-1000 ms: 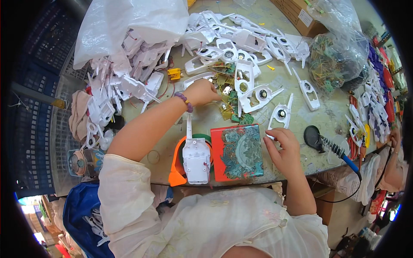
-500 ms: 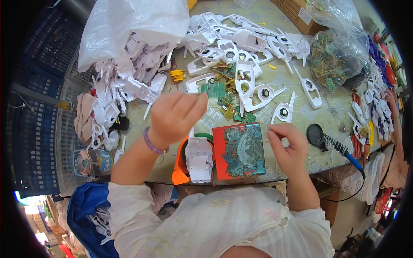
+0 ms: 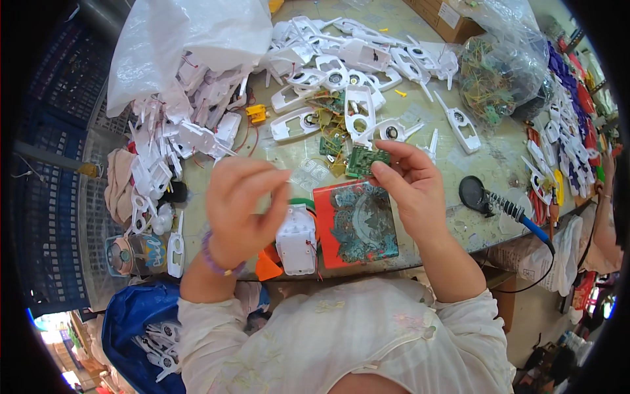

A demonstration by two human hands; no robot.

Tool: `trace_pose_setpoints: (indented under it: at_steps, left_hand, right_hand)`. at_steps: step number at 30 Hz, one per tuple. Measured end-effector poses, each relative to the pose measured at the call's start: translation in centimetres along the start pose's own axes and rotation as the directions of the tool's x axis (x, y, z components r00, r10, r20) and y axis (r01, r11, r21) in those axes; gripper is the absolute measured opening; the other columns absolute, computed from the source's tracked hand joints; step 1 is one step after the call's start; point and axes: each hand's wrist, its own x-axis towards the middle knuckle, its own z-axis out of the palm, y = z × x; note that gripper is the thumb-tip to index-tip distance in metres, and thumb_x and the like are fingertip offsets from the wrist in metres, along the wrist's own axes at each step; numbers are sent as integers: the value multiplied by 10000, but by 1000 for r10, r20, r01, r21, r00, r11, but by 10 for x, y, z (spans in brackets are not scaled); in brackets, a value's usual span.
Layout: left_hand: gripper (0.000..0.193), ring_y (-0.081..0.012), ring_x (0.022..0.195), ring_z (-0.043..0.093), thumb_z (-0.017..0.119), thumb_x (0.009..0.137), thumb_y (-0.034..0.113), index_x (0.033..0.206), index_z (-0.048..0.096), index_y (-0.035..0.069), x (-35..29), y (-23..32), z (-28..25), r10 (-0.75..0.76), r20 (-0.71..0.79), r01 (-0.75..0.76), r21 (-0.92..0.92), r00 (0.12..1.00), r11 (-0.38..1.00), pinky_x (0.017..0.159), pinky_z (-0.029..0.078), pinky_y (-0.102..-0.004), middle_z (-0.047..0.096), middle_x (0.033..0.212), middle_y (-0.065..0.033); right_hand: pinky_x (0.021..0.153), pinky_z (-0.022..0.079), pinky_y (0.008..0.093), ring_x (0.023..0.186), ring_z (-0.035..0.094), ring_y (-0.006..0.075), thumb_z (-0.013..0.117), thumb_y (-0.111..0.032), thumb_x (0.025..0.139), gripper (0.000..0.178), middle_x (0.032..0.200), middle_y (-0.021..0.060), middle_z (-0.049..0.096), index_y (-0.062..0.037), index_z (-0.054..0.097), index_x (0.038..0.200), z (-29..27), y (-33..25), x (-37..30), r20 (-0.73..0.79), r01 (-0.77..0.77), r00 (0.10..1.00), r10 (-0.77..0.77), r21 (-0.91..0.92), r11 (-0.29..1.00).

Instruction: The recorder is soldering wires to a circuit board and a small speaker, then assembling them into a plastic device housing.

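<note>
My right hand (image 3: 415, 187) pinches a green circuit board (image 3: 359, 161) by its right edge, above the far side of the red box (image 3: 325, 217) with a dark patterned lid. To the left, my left hand (image 3: 246, 200) is slightly blurred, its fingers curved and apart from the thumb, and nothing shows in it. Just right of it, a white plastic housing (image 3: 296, 244) rests over an orange holder (image 3: 268, 266); a thin red wire hangs at its side. Behind the held board lie more circuit boards (image 3: 331, 144) and a white frame with a round speaker (image 3: 392, 131).
White plastic parts (image 3: 177, 141) heap at the left under a translucent bag (image 3: 187, 49), and others spread across the back. At right stands a soldering iron (image 3: 535, 228) in its coiled holder, with a bag of wired boards (image 3: 489, 82) behind. A blue bag (image 3: 121, 328) hangs at lower left.
My left hand has come down and left, and the green board at its fingertips is gone from it. My right hand has moved up and left and now grips a board. The view has shifted slightly.
</note>
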Motion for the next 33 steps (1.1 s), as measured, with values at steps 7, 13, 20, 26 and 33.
trace_pose_setpoints:
  at_steps: [7,13,20,26,33]
  left_hand:
    - [291,-252,863,608,675,676,-46,925,693,104,-64,14,-29,-164,539,294,-165,826,942,736,486,-363,644,944,-41]
    - [299,-241,860,587,710,670,32,943,712,154,-81,35,-10,-127,577,304,-222,807,926,743,480,-358,631,994,-22]
    - [176,-245,825,600,742,693,80,856,685,113,-80,39,7,-137,447,303,-326,884,895,728,469,-355,646,916,-29]
    - [149,-222,757,612,746,723,106,855,681,82,-77,44,15,-357,388,494,-346,849,798,683,436,-338,654,776,-37]
    - [117,-203,749,611,741,737,116,838,688,90,-83,46,17,-396,421,544,-328,816,773,695,420,-323,658,781,-32]
  right_hand:
    - [916,392,343,824,573,188,742,-70,755,288,934,71,647,-54,669,1033,-32,1,-36,158,343,931,-329,-688,640]
    - [892,368,406,972,494,266,759,-132,726,286,965,72,564,-124,703,1006,-13,7,-38,321,382,924,-207,-767,515]
    - [985,323,494,1057,490,331,786,-166,681,302,1068,90,590,-141,698,969,1,9,-50,381,503,806,-452,-844,185]
    - [932,354,501,989,520,300,784,-101,643,230,977,45,606,-113,685,850,9,8,-75,464,613,762,-452,-743,270]
    - [887,406,424,1045,483,327,777,-59,667,205,1032,82,588,-71,691,853,26,7,-71,438,539,840,-321,-742,399]
